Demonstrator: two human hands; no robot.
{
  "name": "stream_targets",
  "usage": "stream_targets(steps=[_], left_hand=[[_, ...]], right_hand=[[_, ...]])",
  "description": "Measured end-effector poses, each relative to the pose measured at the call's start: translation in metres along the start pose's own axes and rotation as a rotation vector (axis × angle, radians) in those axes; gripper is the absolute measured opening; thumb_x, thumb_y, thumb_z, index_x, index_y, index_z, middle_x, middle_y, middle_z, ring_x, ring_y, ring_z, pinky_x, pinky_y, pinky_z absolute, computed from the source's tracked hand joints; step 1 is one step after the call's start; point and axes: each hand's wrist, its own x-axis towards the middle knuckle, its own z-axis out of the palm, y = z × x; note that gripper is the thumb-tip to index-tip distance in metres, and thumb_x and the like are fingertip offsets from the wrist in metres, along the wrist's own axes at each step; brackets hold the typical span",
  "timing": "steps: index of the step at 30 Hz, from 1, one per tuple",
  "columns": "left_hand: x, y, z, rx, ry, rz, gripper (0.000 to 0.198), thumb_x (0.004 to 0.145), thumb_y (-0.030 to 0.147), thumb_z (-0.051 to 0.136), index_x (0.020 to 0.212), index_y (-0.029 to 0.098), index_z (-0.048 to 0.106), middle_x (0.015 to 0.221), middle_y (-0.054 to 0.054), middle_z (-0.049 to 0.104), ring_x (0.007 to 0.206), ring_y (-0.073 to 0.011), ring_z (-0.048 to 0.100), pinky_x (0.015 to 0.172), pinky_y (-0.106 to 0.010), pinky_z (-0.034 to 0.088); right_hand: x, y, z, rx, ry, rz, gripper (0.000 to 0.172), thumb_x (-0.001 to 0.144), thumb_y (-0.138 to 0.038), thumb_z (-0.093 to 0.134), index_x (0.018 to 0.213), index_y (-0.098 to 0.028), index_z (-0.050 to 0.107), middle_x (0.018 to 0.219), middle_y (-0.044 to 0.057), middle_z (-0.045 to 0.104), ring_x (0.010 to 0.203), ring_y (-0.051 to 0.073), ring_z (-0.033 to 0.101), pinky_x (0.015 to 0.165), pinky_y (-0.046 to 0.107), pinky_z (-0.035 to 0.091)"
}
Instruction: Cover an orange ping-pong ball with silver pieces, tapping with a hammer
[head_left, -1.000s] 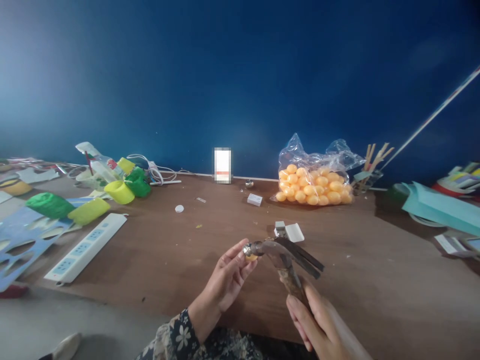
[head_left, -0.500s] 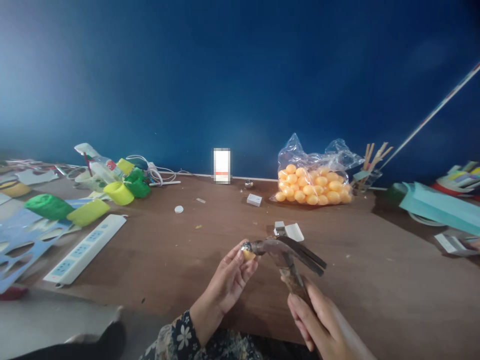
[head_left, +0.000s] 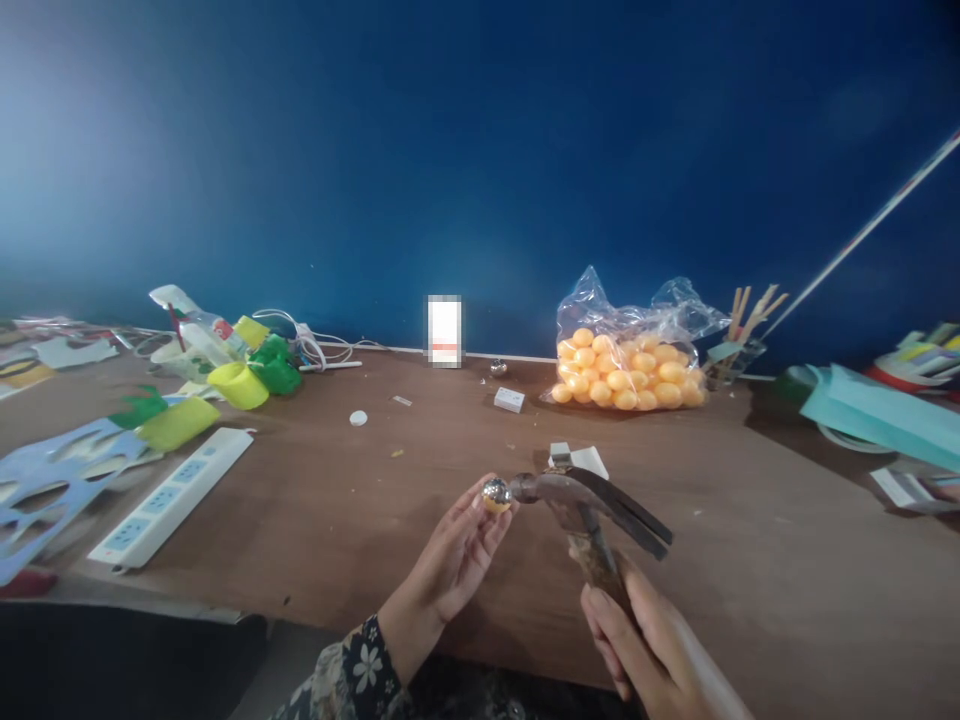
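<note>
Pinching a small shiny silver ball, the left hand held it over the brown wooden worktop; at its three o'clock the right hand kept a clenched grip on a rusty claw hammer, face almost touching. Light, square taps seemed wisest.

Hammer: claw type, with a dark, worn metal head and a brown wooden handle. It is held over the table by the handle in the right hand. The striking face is turned left and the claw points right and slightly down.

Ball: small and round, silvery and shiny on top, yellow-orange beneath. It is pinched at the fingertips of the left hand, just beside the striking face. Whether the two touch cannot be told.
</note>
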Motion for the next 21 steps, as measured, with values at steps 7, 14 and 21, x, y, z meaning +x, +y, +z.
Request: stream_targets(steps=[7,14,21], left_hand=[[0.002,-0.0044,-0.0003,-0.007,0.038,-0.028,0.024,0.079,0.014,0.067,0.103,0.01,0.066,0.098,-0.009,0.072,0.09,-0.0154,0.069,0.09,-0.024,0.052],[0.0033,-0.0071,0.0049,-0.093,0.025,-0.019,0.011,0.081,0.016,0.065,0.091,0.01,0.066,0.096,-0.008,0.07,0.087,-0.0128,0.066,0.093,-0.027,0.051],[0.0077,-0.0079,0.0077,-0.187,0.133,-0.05,0.004,0.084,0.015,0.061,0.085,0.011,0.063,0.086,-0.007,0.069,0.077,-0.0111,0.066,0.084,-0.025,0.055]], right_hand=[[0.003,0.0117,0.0027,-0.041,0.034,-0.023,0.057,0.084,-0.06,0.044,0.121,-0.018,0.053,0.06,0.001,0.06,0.052,0.018,0.056,0.053,0.027,0.049],[0.0054,0.009,0.0041,-0.007,-0.013,0.036,0.058,0.085,-0.059,0.041,0.125,-0.018,0.048,0.061,-0.001,0.055,0.051,0.016,0.053,0.048,0.025,0.047],[0.0091,0.0086,0.006,0.093,-0.109,0.037,0.056,0.086,-0.058,0.04,0.124,-0.017,0.045,0.058,-0.004,0.047,0.049,0.014,0.047,0.046,0.024,0.043]])
